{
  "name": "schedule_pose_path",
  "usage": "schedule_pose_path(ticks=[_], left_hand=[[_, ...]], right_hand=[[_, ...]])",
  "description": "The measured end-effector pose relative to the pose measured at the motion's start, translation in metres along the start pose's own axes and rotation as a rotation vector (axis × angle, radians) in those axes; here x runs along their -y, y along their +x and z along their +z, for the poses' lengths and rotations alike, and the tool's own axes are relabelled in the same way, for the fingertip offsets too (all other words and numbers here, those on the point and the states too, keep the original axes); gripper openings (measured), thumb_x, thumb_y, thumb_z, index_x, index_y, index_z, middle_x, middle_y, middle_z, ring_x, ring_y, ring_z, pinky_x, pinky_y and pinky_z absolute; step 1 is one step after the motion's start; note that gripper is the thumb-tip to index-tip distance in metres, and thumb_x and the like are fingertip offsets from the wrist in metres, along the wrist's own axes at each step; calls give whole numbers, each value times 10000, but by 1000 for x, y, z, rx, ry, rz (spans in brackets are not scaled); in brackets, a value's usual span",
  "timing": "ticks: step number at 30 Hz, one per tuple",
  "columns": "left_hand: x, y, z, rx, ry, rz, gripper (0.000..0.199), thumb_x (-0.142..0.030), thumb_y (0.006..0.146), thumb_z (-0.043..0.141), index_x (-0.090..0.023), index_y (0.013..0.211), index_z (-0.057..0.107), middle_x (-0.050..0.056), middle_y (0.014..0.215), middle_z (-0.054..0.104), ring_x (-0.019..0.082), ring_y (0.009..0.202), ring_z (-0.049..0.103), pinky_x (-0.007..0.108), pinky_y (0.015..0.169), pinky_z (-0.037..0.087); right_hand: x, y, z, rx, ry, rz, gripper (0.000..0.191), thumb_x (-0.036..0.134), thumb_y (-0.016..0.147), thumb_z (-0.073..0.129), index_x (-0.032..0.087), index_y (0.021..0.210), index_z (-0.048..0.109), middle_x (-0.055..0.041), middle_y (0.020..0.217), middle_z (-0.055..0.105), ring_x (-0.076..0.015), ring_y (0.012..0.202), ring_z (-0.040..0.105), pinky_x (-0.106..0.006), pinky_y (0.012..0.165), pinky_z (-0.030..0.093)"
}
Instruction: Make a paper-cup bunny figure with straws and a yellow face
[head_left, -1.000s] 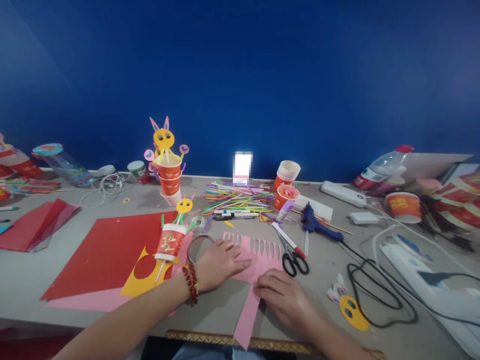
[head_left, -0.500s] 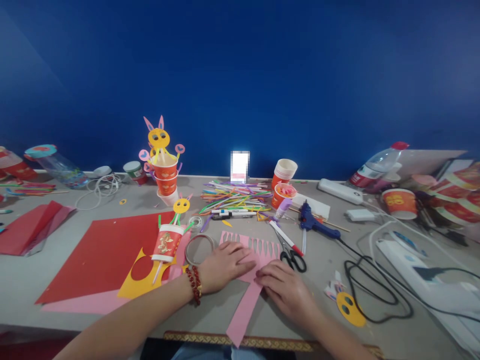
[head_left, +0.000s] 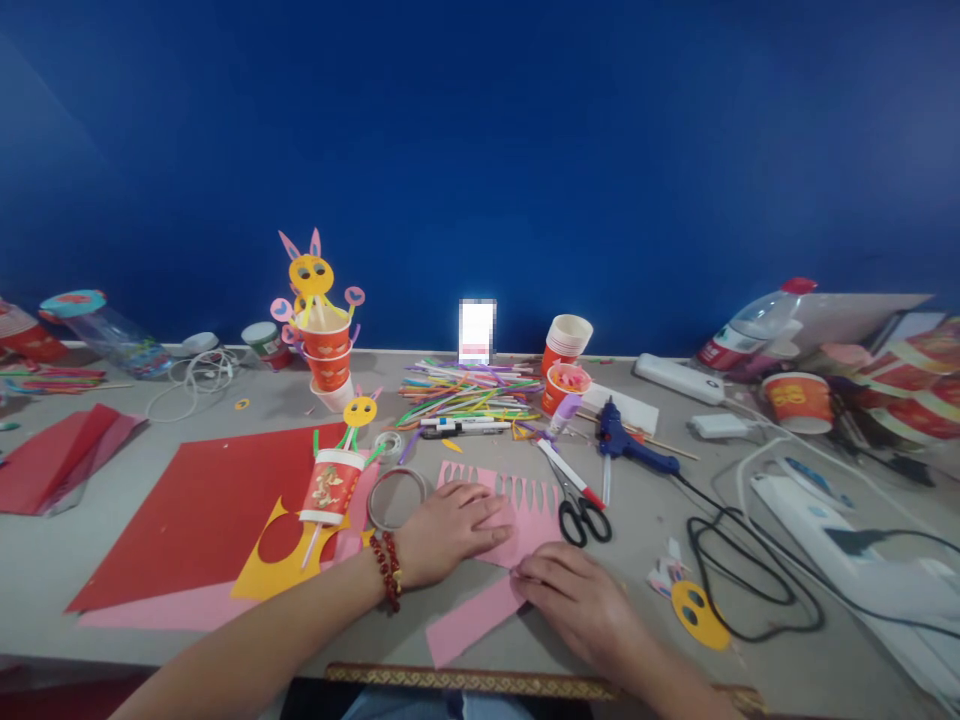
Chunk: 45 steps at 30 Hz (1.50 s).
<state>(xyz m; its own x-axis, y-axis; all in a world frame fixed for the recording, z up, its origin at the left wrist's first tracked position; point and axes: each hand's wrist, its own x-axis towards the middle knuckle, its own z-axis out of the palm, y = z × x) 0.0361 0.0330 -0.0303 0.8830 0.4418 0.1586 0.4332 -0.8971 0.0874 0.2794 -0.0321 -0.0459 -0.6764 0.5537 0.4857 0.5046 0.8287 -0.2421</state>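
Observation:
My left hand (head_left: 454,530) lies flat, fingers outstretched, on a pink paper sheet (head_left: 529,520) with a row of teardrop cut-outs along its far edge. A pink paper strip (head_left: 472,622) slants toward the table's front edge, its upper end pinched in the fingers of my right hand (head_left: 581,600). Whether the strip still joins the sheet is hidden by those fingers. Black-handled scissors (head_left: 585,522) rest just right of the sheet. To the left of my left hand stands a decorated paper cup (head_left: 330,485) with a yellow bunny face on top.
A roll of tape (head_left: 397,498), red paper (head_left: 195,520) and yellow paper scraps (head_left: 251,570) lie left. Behind are colourful pipe cleaners (head_left: 472,390) and markers (head_left: 465,428). A blue glue gun (head_left: 630,445) with its black cable (head_left: 739,560) and a power strip (head_left: 840,580) are right.
My right hand has moved slightly down toward me. The strip has swung to the left, its near end now further left and higher. My left hand stays on the sheet.

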Motion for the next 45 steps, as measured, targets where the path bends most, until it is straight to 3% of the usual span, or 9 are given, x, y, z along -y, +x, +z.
schedule_pose_path(ticks=[8,11,14,18,28,36,45], left_hand=[[-4,4,-5,7,20,-18,325,-269,987,480,-291,1306,536,57,1412,525,256,1273,451,438,1039,380],[-7,10,-1,0,9,-4,293,-248,985,474,-217,1260,568,96,1395,539,261,1291,451,429,1069,362],[-6,16,7,4,-67,68,354,-214,998,427,-166,1340,505,99,1462,496,230,1372,386,399,1135,307],[-1,19,14,29,-152,105,418,-221,1014,385,-208,1431,416,61,1526,431,217,1439,307,424,1163,276],[0,17,12,71,-202,84,430,-234,1008,371,-221,1433,432,72,1557,381,238,1452,293,457,1180,240],[-1,16,10,119,-182,84,453,-241,1003,366,-202,1453,394,55,1596,302,247,1468,255,447,1197,194],[0,16,11,111,-177,97,467,-230,987,389,-196,1452,400,77,1583,328,244,1471,248,457,1192,205]], right_hand=[[1,0,0,-8,53,7,250,135,987,431,193,1003,675,-60,901,742,-193,851,633,-321,751,529],[0,4,-3,-19,67,28,271,115,984,415,187,1027,672,-63,906,741,-193,851,631,-320,771,537],[-3,9,-8,-19,91,64,285,114,977,412,190,1057,675,-76,927,738,-196,862,633,-324,784,551],[-8,8,-12,-12,53,97,302,127,975,416,206,1069,692,-87,957,739,-207,876,638,-336,780,559],[-4,-6,-12,-59,-24,80,328,131,993,395,188,1006,718,-73,911,754,-191,846,659,-313,777,565],[-4,-28,-18,54,-71,85,337,148,989,394,228,1077,709,-78,1221,711,-208,1161,630,-358,949,553],[-8,-42,-24,90,-114,17,320,106,934,452,241,1070,709,-76,1254,698,-222,1189,630,-371,940,565]])
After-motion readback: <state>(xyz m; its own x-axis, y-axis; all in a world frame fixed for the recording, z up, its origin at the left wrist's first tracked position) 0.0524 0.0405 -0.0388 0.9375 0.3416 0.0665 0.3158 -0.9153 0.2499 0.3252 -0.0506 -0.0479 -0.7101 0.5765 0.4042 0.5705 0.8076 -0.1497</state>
